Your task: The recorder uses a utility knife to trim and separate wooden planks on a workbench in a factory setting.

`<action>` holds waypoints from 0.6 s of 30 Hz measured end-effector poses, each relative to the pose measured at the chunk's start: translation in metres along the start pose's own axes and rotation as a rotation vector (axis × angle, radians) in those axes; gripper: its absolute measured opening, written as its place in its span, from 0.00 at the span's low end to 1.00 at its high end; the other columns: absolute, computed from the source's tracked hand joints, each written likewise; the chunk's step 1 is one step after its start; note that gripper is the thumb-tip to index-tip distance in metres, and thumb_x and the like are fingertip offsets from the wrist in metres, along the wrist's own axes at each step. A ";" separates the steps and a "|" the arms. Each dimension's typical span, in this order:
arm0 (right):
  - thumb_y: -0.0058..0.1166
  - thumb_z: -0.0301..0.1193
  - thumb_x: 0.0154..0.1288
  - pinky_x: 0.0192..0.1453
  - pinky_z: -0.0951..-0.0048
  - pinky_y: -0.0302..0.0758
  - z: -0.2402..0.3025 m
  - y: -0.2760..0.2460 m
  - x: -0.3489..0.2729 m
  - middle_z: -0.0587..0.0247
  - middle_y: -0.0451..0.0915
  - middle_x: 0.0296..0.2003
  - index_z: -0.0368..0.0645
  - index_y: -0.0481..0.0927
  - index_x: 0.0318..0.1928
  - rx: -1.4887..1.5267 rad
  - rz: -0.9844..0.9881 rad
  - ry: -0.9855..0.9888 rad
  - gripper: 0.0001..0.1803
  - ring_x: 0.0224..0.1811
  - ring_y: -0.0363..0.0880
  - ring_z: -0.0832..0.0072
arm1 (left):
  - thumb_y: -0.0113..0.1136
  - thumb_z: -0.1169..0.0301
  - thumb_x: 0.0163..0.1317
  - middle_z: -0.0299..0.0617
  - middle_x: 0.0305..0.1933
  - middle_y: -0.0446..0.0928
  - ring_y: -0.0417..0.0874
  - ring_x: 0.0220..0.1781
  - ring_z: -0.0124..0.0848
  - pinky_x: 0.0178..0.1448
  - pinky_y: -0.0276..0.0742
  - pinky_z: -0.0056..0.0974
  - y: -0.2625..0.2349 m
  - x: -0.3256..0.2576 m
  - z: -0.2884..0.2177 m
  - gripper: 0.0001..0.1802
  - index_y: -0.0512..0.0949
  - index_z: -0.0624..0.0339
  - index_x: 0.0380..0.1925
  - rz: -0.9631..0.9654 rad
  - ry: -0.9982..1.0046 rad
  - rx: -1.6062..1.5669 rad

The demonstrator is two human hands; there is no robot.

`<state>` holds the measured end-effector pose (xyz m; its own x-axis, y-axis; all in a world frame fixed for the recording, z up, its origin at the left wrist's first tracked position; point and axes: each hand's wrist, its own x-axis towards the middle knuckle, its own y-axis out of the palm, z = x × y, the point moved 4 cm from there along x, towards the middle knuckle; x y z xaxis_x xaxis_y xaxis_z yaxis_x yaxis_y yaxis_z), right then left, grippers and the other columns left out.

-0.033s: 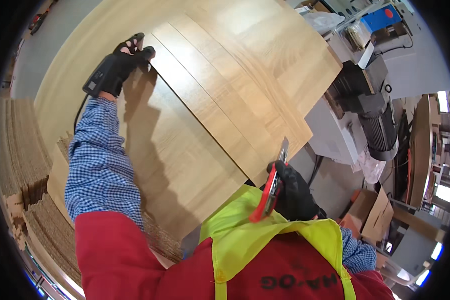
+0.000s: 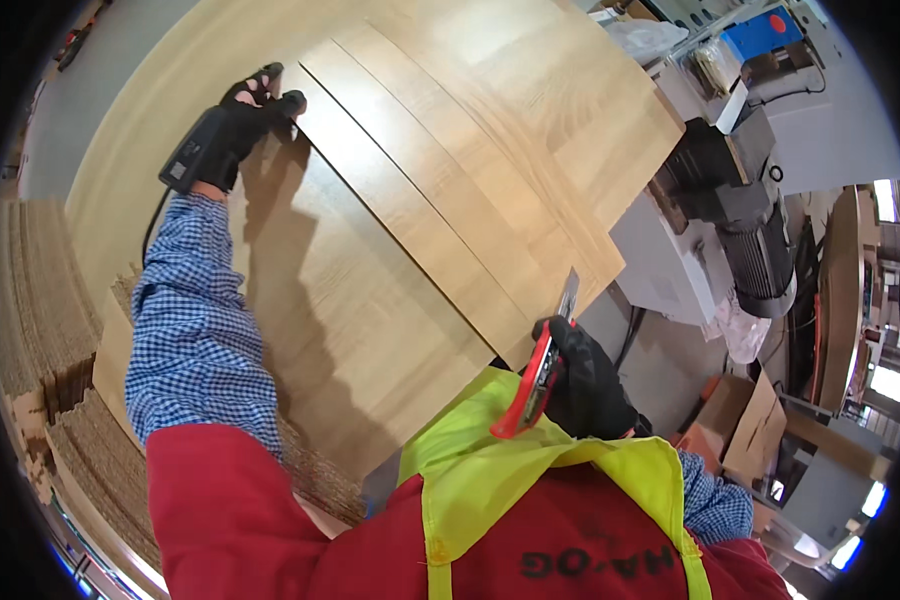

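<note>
My left hand [image 2: 248, 125], in a black fingerless glove with a small dark box strapped at the wrist, is closed on the far left end of a narrow wooden strip [image 2: 395, 200]. The strip lies on top of a wide light-wood panel [image 2: 400, 330]. A thin dark gap runs along its right side, next to further wood-grain boards [image 2: 570, 120]. My right hand [image 2: 590, 385], gloved in black, grips a red utility knife [image 2: 526, 395]. Its bare blade points up and away, close to the near right corner of the boards.
Stacked cardboard sheets [image 2: 40, 290] stand along the left. To the right are a machine with a dark ribbed motor [image 2: 758, 260], a blue box [image 2: 762, 36] and a clear plastic bag [image 2: 646, 42]. Open cardboard boxes [image 2: 753, 430] lie at the lower right.
My left hand has shifted slightly left with the strip, and the gap along the strip's right side has widened. The knife has tilted a little in my right hand.
</note>
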<state>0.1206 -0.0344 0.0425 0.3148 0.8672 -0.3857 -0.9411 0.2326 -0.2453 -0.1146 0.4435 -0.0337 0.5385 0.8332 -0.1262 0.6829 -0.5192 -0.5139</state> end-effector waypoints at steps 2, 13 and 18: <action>0.63 0.20 0.48 0.38 0.64 0.73 0.005 0.009 0.001 0.50 0.74 0.33 0.32 0.70 0.53 -0.051 0.040 0.015 0.28 0.33 0.75 0.55 | 0.70 0.71 0.56 0.38 0.46 0.77 0.80 0.45 0.28 0.50 0.77 0.33 -0.001 0.003 0.000 0.38 0.65 0.66 0.66 0.030 -0.001 -0.068; 0.55 0.22 0.61 0.34 0.67 0.73 -0.019 -0.006 0.012 0.54 0.72 0.31 0.34 0.72 0.49 -0.008 0.184 0.169 0.15 0.32 0.75 0.62 | 0.75 0.60 0.52 0.31 0.51 0.69 0.68 0.56 0.27 0.63 0.62 0.30 -0.002 -0.025 -0.025 0.39 0.71 0.59 0.62 -0.015 -0.034 0.145; 0.49 0.40 0.71 0.33 0.70 0.75 -0.007 -0.021 0.025 0.60 0.76 0.26 0.36 0.72 0.42 0.272 0.163 0.455 0.16 0.26 0.74 0.73 | 0.74 0.57 0.53 0.38 0.62 0.67 0.65 0.66 0.32 0.69 0.58 0.33 -0.033 -0.059 0.020 0.45 0.64 0.62 0.67 -0.132 -0.057 0.063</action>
<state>0.1485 -0.0207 0.0321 0.1269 0.6381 -0.7594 -0.9611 0.2685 0.0649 -0.1787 0.4155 -0.0259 0.4160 0.9037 -0.1013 0.7122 -0.3930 -0.5816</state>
